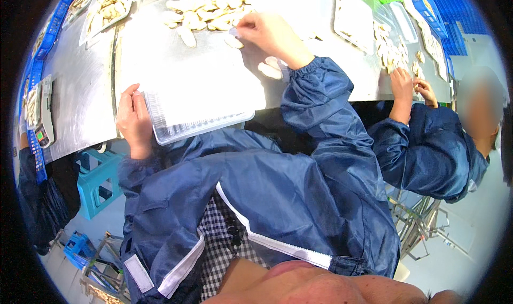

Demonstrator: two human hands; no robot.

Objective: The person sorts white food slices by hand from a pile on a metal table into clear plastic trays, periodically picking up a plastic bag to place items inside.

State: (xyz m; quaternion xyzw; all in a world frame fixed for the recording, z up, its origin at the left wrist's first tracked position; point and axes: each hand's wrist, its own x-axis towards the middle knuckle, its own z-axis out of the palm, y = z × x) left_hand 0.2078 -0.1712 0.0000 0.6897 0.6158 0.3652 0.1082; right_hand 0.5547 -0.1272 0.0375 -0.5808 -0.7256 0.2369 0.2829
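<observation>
My left hand (133, 119) grips the left edge of a clear plastic tray (200, 130) with ribbed sides, tilted at the table's near edge. Glare washes out the inside of the tray. Farther forward, my right hand (267, 35) has its fingertips pinched together at a pale oval slice (233, 41) on the metal table. A small translucent piece shows at those fingertips. Just beyond lies a loose heap of similar pale slices (214, 7), with one stray slice (187, 36) in front. More slices (271, 68) lie below my right wrist.
Slice-filled trays (109, 7) stand at the far left, and another tray (354, 18) at the right. A scale (45, 111) sits on the left edge. On the right, a co-worker's hands (403, 87) handle slices. A blue stool (99, 183) stands below the table.
</observation>
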